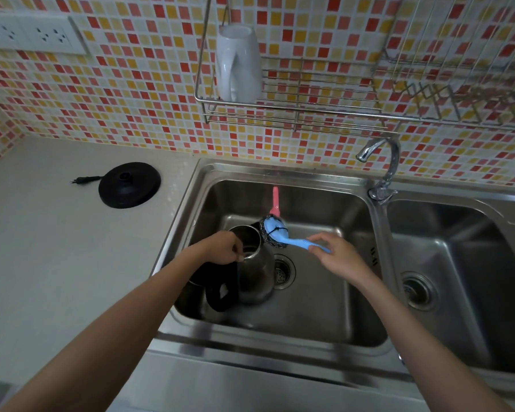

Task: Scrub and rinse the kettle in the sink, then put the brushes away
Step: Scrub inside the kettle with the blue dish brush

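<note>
A steel kettle [254,281] with a black handle and its lid open stands in the left sink basin [324,316]. My left hand [222,248] grips the kettle's rim at its mouth. My right hand [338,252] pinches the handle of a blue brush [292,240], whose steel-wool head lies against the far side of the kettle's rim. A pink brush [275,200] leans on the basin's back wall, behind the blue brush head.
The kettle's black base [130,185] with its plug lies on the counter to the left. The tap [382,168] stands between the basins, with no water running. The right basin [458,263] lies beyond it. A white jug [238,63] stands upside down in the wire rack [309,111] on the tiled wall.
</note>
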